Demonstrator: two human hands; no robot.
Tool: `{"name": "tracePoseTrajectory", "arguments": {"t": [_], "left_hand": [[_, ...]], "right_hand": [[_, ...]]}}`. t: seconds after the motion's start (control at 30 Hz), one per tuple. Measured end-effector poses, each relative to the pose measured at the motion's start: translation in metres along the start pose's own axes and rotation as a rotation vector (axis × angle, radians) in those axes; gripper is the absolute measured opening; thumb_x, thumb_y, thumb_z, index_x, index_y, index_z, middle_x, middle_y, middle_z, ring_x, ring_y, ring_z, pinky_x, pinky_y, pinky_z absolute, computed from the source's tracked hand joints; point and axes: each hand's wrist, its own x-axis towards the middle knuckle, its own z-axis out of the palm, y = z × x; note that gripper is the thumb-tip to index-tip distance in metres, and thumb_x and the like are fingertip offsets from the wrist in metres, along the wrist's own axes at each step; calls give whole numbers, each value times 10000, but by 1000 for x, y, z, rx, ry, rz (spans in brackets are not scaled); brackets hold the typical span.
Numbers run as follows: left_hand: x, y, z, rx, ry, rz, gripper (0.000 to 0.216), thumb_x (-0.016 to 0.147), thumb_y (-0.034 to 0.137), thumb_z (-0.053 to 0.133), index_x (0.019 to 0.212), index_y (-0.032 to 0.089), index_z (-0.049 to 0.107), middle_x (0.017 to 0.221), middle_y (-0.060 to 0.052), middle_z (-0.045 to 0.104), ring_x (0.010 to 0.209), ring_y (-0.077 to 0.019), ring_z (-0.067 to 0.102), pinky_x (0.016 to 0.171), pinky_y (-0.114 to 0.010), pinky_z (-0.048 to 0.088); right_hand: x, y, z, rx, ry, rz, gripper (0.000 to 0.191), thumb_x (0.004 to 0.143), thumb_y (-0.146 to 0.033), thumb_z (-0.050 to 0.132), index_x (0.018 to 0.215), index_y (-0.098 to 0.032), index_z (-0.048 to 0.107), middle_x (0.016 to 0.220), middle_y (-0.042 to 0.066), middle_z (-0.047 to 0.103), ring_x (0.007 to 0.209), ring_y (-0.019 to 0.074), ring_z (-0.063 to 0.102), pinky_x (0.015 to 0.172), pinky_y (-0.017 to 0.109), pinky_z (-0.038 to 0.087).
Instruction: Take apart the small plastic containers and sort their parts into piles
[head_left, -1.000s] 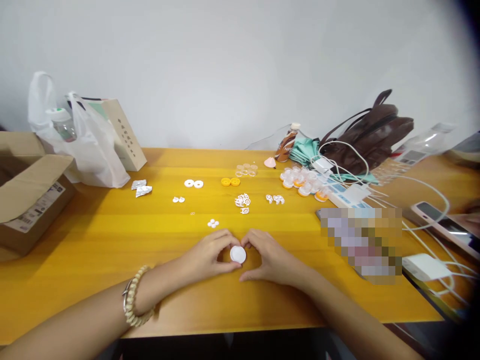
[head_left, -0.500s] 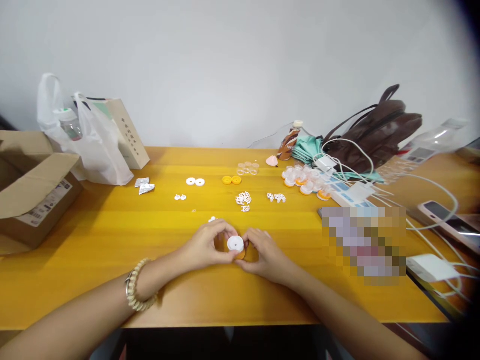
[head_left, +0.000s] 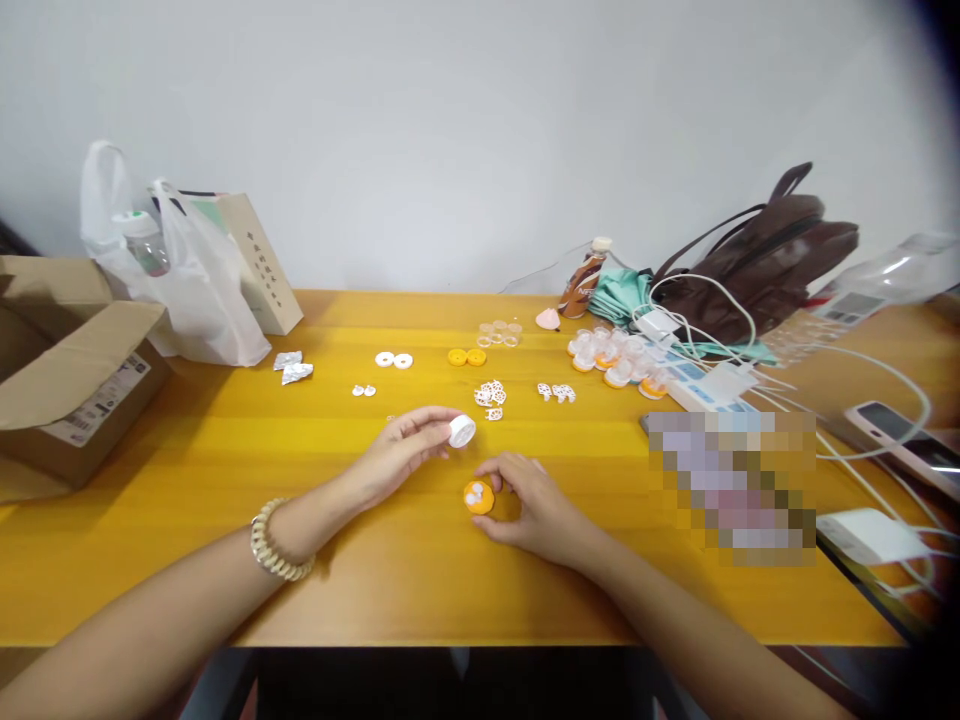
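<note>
White cap (head_left: pixel 462 431): a small round part pinched at its rim between the thumb and forefinger of the left hand (head_left: pixel 405 455), lifted clear of the table (head_left: pixel 225 470) and tilted so that its flat face turns toward the camera. The other fingers of that hand are curled loosely under.

Orange base (head_left: pixel 478 496): a round dish lying flat on the table, just below and to the right of the cap and apart from it, with small white pieces inside. The right hand (head_left: pixel 534 503) steadies it, with the forefinger tip at its far edge and the thumb at its near edge, a narrow grip closed on the dish.

A beaded bracelet (head_left: pixel 276 545) circles the left wrist.

Just beyond the fingertips lie white lattice pieces (head_left: pixel 489 395); farther beyond are 2 yellow discs (head_left: pixel 466 357) and 2 white rings (head_left: pixel 394 360). Beyond and to the right of the right fingers stands a cluster of clear-and-orange pieces (head_left: pixel 615 360), near a brown bag (head_left: pixel 757 270). Well to the left of the left fingers are foil wrappers (head_left: pixel 292 367), a white plastic bag (head_left: pixel 180 290) and an open cardboard box (head_left: pixel 67 370).
</note>
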Motion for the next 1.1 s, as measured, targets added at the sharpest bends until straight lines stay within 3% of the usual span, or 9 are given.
{"name": "tracePoseTrajectory", "arguments": {"t": [0.33, 0.47, 0.63, 0.73, 0.97, 1.1], "left_hand": [[-2, -2, 0, 45, -52, 24, 264, 775, 240, 656, 1035, 191, 656, 1013, -53, 641, 865, -133, 558, 781, -243, 427], [-1, -3, -2, 214, -41, 102, 261, 775, 253, 646, 1030, 196, 642, 1038, -58, 619, 910, -151, 547, 813, -267, 422], [-3, 0, 2, 718, 82, 475, 289, 743, 206, 647, 1029, 192, 610, 925, -47, 552, 833, -153, 526, 782, -295, 434], [-7, 2, 4, 910, 128, 573, 314, 744, 182, 628, 1054, 211, 592, 921, -41, 528, 833, -155, 513, 798, -309, 435], [-5, 6, 1, 990, 149, 645, 330, 752, 163, 609, 1078, 209, 577, 949, -48, 552, 849, -152, 517, 796, -290, 438], [8, 30, -23, 936, 326, 683, 332, 750, 198, 623, 1081, 200, 593, 1027, -61, 589, 918, -165, 542, 806, -280, 436]], "right_hand": [[0, -1, 0, -14, 1, -8, 320, 705, -282, 677, 979, -215, 526, 823, 5, 563, 802, 171, 546, 733, 317, 375], [0, -2, -1, -13, 4, -12, 305, 702, -268, 674, 965, -217, 529, 817, 1, 562, 798, 168, 548, 727, 310, 375], [1, -3, -2, -13, 4, -22, 291, 707, -250, 665, 963, -219, 529, 816, 2, 562, 799, 169, 546, 735, 317, 379], [0, -3, -2, -8, -4, -22, 286, 715, -242, 657, 968, -221, 525, 822, 5, 562, 799, 169, 541, 738, 323, 380], [0, 0, 0, -21, -3, -27, 284, 715, -238, 658, 965, -223, 525, 829, 13, 567, 812, 179, 540, 739, 330, 382], [0, 0, 0, -23, -1, -21, 254, 716, -228, 645, 938, -214, 523, 823, 17, 570, 799, 177, 540, 730, 328, 381]]}}
